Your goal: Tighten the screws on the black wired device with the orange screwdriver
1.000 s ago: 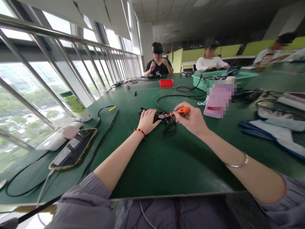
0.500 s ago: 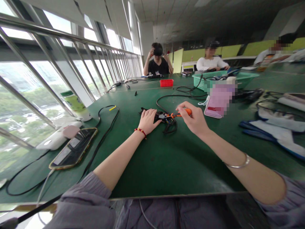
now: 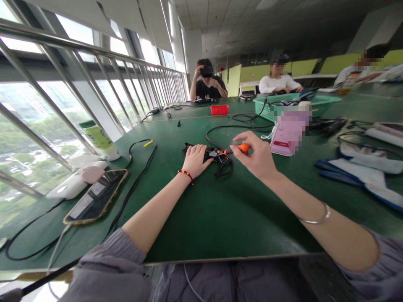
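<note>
A black electronic device with its wired inside exposed (image 3: 217,154) lies on the green table. My left hand (image 3: 195,160) curls over its left part and holds it down, thumb along the near side. In my right hand (image 3: 256,154), thumb and fingers grip an orange-handled screwdriver (image 3: 243,148). Its shaft points left into the wires; the exact spot its tip touches is too small to make out. A black cable (image 3: 208,131) loops behind the device and another loop lies just in front.
A phone (image 3: 97,197), a power bank (image 3: 67,184) and a green cup (image 3: 100,140) stand left by the railing. To the right are a pink phone (image 3: 288,136), gloves (image 3: 362,172) and a green basket (image 3: 264,110). A red tray (image 3: 219,110) lies ahead. Several people sit beyond.
My right hand has shifted slightly left and its fingers have changed position on the screwdriver handle. My left hand stays on the device. A person opposite has lowered one hand.
</note>
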Demonstrator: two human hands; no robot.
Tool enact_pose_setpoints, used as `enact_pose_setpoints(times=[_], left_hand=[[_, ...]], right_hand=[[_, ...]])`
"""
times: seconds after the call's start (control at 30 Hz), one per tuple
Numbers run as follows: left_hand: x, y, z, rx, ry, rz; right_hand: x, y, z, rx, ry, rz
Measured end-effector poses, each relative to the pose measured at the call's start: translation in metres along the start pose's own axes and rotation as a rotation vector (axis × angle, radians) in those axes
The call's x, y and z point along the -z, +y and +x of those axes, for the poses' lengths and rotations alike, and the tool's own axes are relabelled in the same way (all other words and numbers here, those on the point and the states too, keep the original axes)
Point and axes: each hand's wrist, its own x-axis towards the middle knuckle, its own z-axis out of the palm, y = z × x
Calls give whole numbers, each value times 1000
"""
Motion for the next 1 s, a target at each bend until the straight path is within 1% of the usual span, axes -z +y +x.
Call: enact_pose_setpoints(times=[0.1,0.33,0.63,0.87,1.0], left_hand=[[0,0,0,-6,2,9],[-4,-4,0,-29,4,8],[-7,-5,0,-34,8,14],[-6,-4,0,-23,-1,13],[-5,-3,0,-18,-10,18]], right_hand=[[0,0,0,9,-1,7],[-4,7,0,140,80,102],[-3,6,2,137,55,28],[-4,8,1,214,73,84],[-4,8,1,174,65,-15]])
